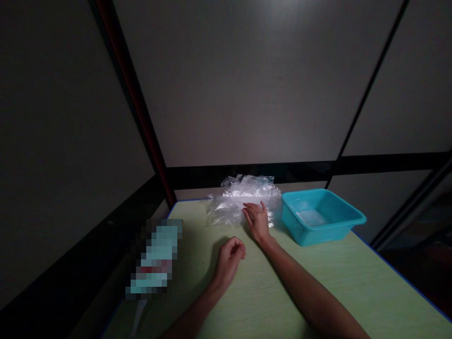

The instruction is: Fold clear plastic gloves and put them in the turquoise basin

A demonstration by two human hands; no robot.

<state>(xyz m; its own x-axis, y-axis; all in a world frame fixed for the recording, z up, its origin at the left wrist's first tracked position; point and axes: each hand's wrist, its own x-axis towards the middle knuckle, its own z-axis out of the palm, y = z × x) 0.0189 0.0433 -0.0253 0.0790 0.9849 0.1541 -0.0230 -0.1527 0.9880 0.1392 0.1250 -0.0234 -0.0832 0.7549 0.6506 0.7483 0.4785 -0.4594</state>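
A heap of crinkled clear plastic bags (243, 195) lies at the far edge of the pale green table (254, 292). My right hand (257, 221) is at the near side of the heap, its fingers spread and nothing visibly held. Nearer to me and to the left, my left hand (231, 254) is over the table with its fingers curled closed; whether anything small is inside them is hidden. Right of the heap stands a turquoise plastic basin (307, 235), with something clear or whitish (311, 217) on its bottom.
A pixelated light-green item (158, 254) lies at the table's left edge, with a pale strip (139, 316) below it. Grey panels (247, 94) with dark bands rise behind the table. The table has a blue edge on the right.
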